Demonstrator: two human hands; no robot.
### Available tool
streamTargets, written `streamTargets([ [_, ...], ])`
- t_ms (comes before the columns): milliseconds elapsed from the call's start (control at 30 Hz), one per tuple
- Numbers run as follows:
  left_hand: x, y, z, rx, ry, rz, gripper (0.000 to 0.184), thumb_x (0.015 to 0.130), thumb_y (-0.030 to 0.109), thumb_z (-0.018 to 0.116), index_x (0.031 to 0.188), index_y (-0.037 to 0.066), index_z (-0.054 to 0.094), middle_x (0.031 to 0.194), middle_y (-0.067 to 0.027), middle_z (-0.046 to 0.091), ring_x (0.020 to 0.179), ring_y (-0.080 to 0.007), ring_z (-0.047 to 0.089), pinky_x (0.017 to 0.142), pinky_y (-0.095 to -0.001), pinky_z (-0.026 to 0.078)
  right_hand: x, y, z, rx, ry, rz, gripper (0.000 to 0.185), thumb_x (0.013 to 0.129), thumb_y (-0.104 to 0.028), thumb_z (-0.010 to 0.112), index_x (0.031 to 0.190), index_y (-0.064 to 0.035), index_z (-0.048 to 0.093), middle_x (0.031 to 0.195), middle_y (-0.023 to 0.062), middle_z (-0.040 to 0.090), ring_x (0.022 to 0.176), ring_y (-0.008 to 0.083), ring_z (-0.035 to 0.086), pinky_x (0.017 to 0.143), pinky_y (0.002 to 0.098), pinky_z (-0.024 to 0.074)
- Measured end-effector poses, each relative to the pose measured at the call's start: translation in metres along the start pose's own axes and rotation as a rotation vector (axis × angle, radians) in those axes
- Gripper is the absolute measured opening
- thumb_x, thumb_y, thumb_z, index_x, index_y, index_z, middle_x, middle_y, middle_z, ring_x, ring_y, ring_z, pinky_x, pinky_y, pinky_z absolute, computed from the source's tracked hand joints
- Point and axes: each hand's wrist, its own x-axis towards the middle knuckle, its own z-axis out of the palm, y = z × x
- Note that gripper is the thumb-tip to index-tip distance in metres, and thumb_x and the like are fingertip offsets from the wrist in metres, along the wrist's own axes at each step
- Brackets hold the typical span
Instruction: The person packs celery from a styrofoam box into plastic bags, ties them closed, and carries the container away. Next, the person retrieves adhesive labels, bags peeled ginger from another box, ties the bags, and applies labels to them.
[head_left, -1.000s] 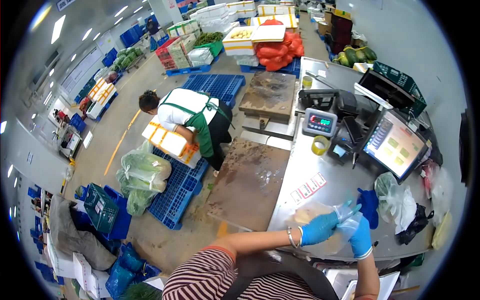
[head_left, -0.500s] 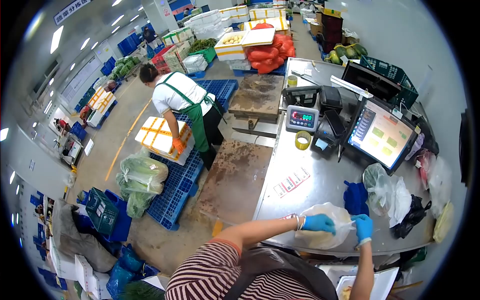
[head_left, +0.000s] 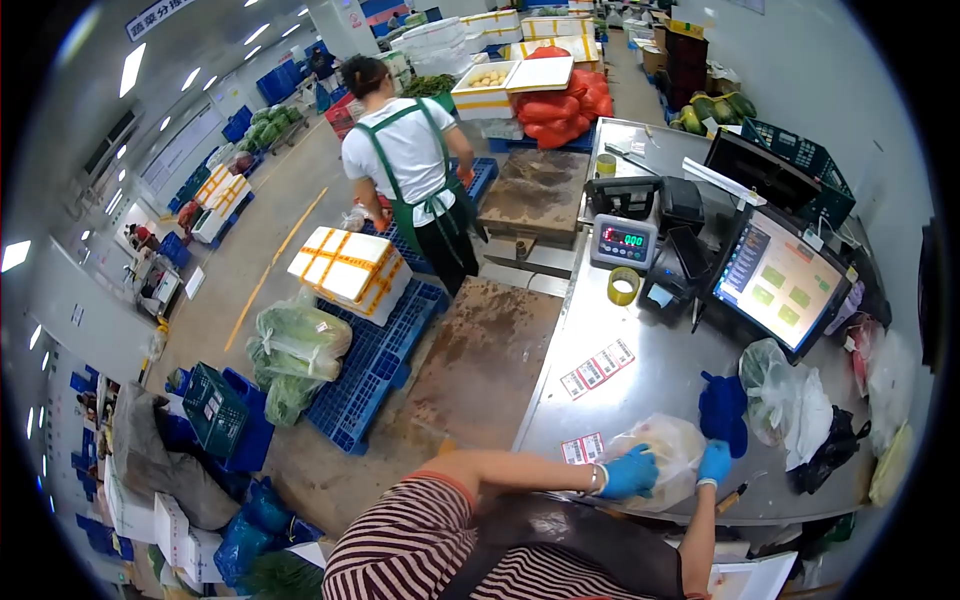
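Observation:
On the steel counter in front of me is a clear plastic bag (head_left: 672,440) with something pale inside that I cannot make out. My left hand (head_left: 630,472), in a blue glove, has its fingers curled against the bag's left side. Opposite it, my right hand (head_left: 715,463), also blue-gloved, is closed on the bag's right edge. Beside the bag lie a printed label (head_left: 582,449) and a dark blue cloth item (head_left: 722,412). A small tool with a wooden-looking handle (head_left: 735,496) rests near my right wrist.
A strip of labels (head_left: 598,368), a tape roll (head_left: 623,287), a scale display (head_left: 624,240) and a monitor (head_left: 780,280) occupy the counter (head_left: 545,420). A co-worker (head_left: 405,150) in a green apron stands left, near a foam box (head_left: 345,265) on blue pallets (head_left: 375,375).
My right hand has moved down and left, holding the bag's edge, and the bag looks fuller. The co-worker has straightened up, let go of the foam box and turned away.

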Motion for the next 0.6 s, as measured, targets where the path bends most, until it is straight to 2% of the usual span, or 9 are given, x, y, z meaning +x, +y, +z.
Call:
streamTargets([
  [67,0.004,0.016,-0.043,0.023,0.373,0.3,0.023,0.079,0.033,0.067,0.084,0.011,0.074,0.084,-0.0082,0.068,0.087,-0.031,0.065,0.09,-0.0433,0.046,0.005,0.04,0.028,-0.097,-0.011,0.033,0.018,0.086,-0.012,0.055,0.096,-0.0064,0.069,0.091,0.0191,0.069,0.075,0.0296,0.064,0.069,0.0382,0.0494],
  [100,0.007,0.011,-0.031,-0.043,0.416,0.213,0.024,0.085,0.032,0.064,0.092,0.01,0.073,0.09,-0.0058,0.068,0.087,-0.0236,0.064,0.087,-0.0388,0.047,0.008,0.049,0.027,-0.185,0.041,0.038,0.018,0.088,-0.019,0.055,0.088,-0.005,0.068,0.085,0.0151,0.069,0.07,0.026,0.063,0.065,0.0361,0.0485],
  [200,0.028,-0.015,-0.008,-1.07,-0.032,-0.194,0.028,0.091,0.03,0.061,0.104,0.008,0.071,0.097,-0.0043,0.067,0.086,-0.0163,0.062,0.084,-0.0298,0.047,0.028,0.095,0.002,0.309,-0.214,-0.064,0.024,0.09,-0.022,0.054,0.077,-0.0041,0.063,0.076,0.0094,0.065,0.065,0.0202,0.06,0.061,0.0335,0.0466],
  [233,0.031,-0.011,-0.031,-1.184,-0.016,-0.263,0.029,0.093,0.029,0.058,0.109,0.007,0.069,0.099,-0.0024,0.066,0.087,-0.0148,0.061,0.082,-0.0271,0.047,0.023,0.077,-0.02,0.64,-0.321,0.216,0.024,0.09,-0.021,0.052,0.072,-0.007,0.06,0.069,0.0038,0.059,0.061,0.0148,0.055,0.058,0.0303,0.0437],
  [300,0.044,-0.013,-0.024,-1.651,0.072,-0.34,0.039,0.097,0.025,0.054,0.132,0.009,0.058,0.111,-0.002,0.064,0.095,-0.0143,0.06,0.085,-0.0262,0.048,0.0,0.039,-0.067,1.352,-0.692,0.261,0.019,0.089,-0.02,0.054,0.077,-0.0065,0.06,0.082,0.0062,0.064,0.075,0.0165,0.06,0.071,0.0303,0.0477],
  [333,0.047,-0.017,-0.02,-1.499,0.121,-0.302,0.049,0.097,0.022,0.053,0.144,0.012,0.045,0.124,-0.0055,0.059,0.106,-0.0155,0.059,0.094,-0.0291,0.048,-0.029,-0.025,-0.094,1.381,-0.701,0.265,0.021,0.088,-0.022,0.057,0.086,-0.0027,0.066,0.096,0.0107,0.068,0.09,0.0209,0.063,0.086,0.0362,0.0492],
  [367,0.055,-0.025,-0.013,-1.795,0.044,-0.271,0.062,0.092,0.009,0.059,0.148,0.004,0.035,0.126,-0.0059,0.057,0.103,-0.01,0.057,0.093,-0.0262,0.049,-0.042,-0.042,-0.104,1.354,-0.776,0.175,0.037,0.087,-0.024,0.059,0.112,0.0022,0.064,0.119,0.0162,0.064,0.112,0.0234,0.059,0.1,0.041,0.044],
  [433,0.066,-0.033,-0.003,-1.647,-0.011,-0.229,0.059,0.091,0.01,0.06,0.146,0.003,0.038,0.126,-0.0079,0.057,0.105,-0.0128,0.057,0.093,-0.0283,0.049,-0.06,-0.089,-0.113,1.262,-0.898,0.053,0.072,0.086,-0.027,0.06,0.147,0.0003,0.033,0.153,0.011,0.035,0.137,0.0204,0.038,0.11,0.0415,0.0337],
  [600,0.097,-0.045,0.025,-1.001,-0.149,-0.009,0.053,0.09,0.012,0.062,0.139,0.0,0.044,0.126,-0.0127,0.058,0.112,-0.0198,0.057,0.095,-0.0337,0.051,-0.066,-0.073,-0.102,1.188,-0.809,0.307,0.051,0.096,-0.02,0.056,0.142,-0.0014,0.043,0.131,0.0058,0.056,0.112,0.014,0.057,0.097,0.0279,0.0447],
])
